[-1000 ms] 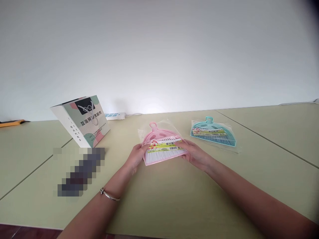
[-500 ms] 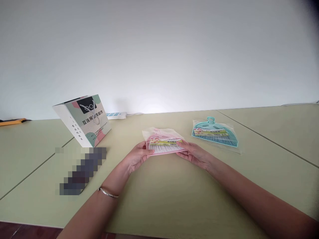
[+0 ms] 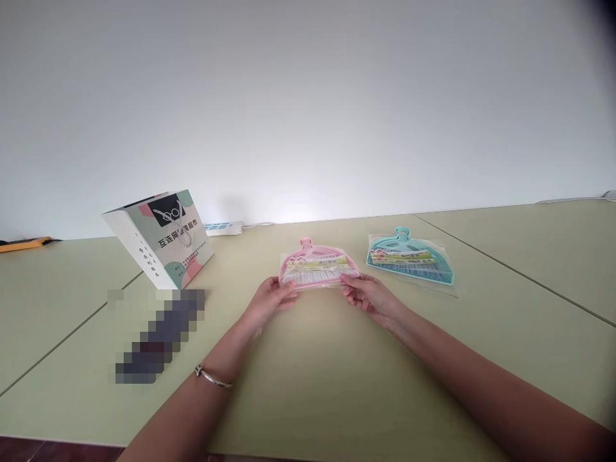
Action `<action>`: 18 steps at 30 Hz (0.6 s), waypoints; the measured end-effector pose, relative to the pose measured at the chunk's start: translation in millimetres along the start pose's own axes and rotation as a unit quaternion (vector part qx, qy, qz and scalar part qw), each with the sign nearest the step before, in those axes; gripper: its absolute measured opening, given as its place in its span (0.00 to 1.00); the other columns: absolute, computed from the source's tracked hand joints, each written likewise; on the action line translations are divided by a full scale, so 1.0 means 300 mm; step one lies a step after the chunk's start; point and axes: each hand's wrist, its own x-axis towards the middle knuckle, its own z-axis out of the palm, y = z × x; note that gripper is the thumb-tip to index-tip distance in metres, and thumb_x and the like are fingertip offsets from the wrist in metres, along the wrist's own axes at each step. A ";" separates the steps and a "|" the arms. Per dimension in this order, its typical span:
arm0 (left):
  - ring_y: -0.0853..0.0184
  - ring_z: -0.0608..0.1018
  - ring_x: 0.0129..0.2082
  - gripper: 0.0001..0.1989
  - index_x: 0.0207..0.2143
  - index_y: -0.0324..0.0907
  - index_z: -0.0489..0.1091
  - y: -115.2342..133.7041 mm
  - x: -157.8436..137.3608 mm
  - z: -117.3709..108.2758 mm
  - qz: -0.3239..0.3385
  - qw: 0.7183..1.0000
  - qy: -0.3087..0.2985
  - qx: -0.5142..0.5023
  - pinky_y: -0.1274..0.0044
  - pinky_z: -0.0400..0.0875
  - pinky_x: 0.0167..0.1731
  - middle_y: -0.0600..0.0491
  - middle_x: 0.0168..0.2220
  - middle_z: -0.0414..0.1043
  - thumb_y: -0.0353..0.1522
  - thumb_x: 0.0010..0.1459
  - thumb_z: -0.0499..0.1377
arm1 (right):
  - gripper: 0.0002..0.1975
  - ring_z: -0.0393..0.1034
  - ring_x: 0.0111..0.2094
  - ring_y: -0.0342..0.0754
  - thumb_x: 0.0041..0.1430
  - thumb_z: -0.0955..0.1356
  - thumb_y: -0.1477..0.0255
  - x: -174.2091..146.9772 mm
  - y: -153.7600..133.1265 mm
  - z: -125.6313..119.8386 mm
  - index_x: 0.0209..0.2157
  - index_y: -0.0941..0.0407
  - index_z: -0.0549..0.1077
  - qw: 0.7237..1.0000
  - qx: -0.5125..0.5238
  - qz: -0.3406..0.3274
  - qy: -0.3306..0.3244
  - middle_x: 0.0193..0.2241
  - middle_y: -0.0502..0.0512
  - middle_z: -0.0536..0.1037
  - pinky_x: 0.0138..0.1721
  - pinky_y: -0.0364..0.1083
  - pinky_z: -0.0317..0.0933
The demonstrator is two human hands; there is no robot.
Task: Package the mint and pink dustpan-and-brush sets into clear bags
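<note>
In the middle of the table is a pink dustpan and brush set (image 3: 318,264), wrapped in clear plastic with a green printed label and white bristles. My left hand (image 3: 272,298) grips its lower left corner, thumb on top. At the lower right corner my right hand (image 3: 373,296) pinches the edge between thumb and curled fingers. The pink handle points away from me. A matching turquoise dustpan and brush set (image 3: 409,256), also in clear plastic, lies to the right, apart from my right hand.
A printed paper gift bag (image 3: 176,237) with rope handles stands at the left. Before it lies a dark, pixelated item (image 3: 161,337). A white power strip (image 3: 224,228) sits by the wall, and an orange and black object (image 3: 24,244) at far left. Seams cross the light green table (image 3: 308,378).
The pink set has tipped back from a tilted pose to lie flatter, so its handle now shows. Both hands stay at its lower corners. The view has shifted slightly.
</note>
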 end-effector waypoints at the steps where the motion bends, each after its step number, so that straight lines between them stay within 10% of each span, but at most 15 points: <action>1: 0.61 0.74 0.46 0.33 0.52 0.40 0.61 0.000 -0.007 0.003 0.011 1.000 -0.027 -0.003 0.71 0.70 0.44 0.40 0.54 0.65 0.40 0.45 0.66 | 0.11 0.62 0.14 0.36 0.41 0.75 0.67 0.001 -0.003 -0.003 0.18 0.58 0.72 1.000 -0.005 -0.013 -0.005 0.13 0.48 0.72 0.16 0.36 0.56; 5: 0.58 0.63 0.57 0.52 0.62 0.54 0.46 -0.003 -0.018 0.008 0.189 0.977 -0.080 0.060 0.68 0.64 0.51 0.46 0.61 0.52 0.33 0.37 0.71 | 0.15 0.59 0.16 0.37 0.38 0.75 0.62 -0.007 -0.023 -0.003 0.18 0.57 0.70 0.997 -0.012 -0.060 -0.043 0.13 0.47 0.69 0.19 0.39 0.55; 9: 0.63 0.68 0.49 0.23 0.47 0.50 0.71 0.003 -0.008 -0.002 0.355 0.925 0.020 0.132 0.72 0.67 0.48 0.50 0.48 0.65 0.34 0.45 0.66 | 0.14 0.63 0.22 0.40 0.42 0.73 0.61 -0.033 -0.036 0.009 0.24 0.56 0.72 0.987 -0.031 -0.116 -0.102 0.17 0.47 0.70 0.27 0.41 0.59; 12: 0.65 0.72 0.39 0.08 0.35 0.48 0.77 0.009 -0.001 -0.007 0.378 0.908 0.127 0.128 0.74 0.68 0.41 0.51 0.36 0.70 0.36 0.51 0.61 | 0.20 0.68 0.29 0.43 0.41 0.74 0.62 -0.055 -0.029 0.022 0.36 0.55 0.71 0.979 -0.059 -0.135 -0.143 0.28 0.50 0.75 0.33 0.44 0.62; 18: 0.65 0.72 0.37 0.12 0.37 0.47 0.76 0.000 0.002 0.009 0.339 0.922 0.167 0.085 0.75 0.67 0.39 0.53 0.34 0.71 0.38 0.49 0.63 | 0.44 0.70 0.30 0.42 0.35 0.76 0.70 -0.059 0.004 0.050 0.54 0.47 0.55 0.974 -0.108 -0.173 -0.095 0.44 0.51 0.74 0.35 0.46 0.66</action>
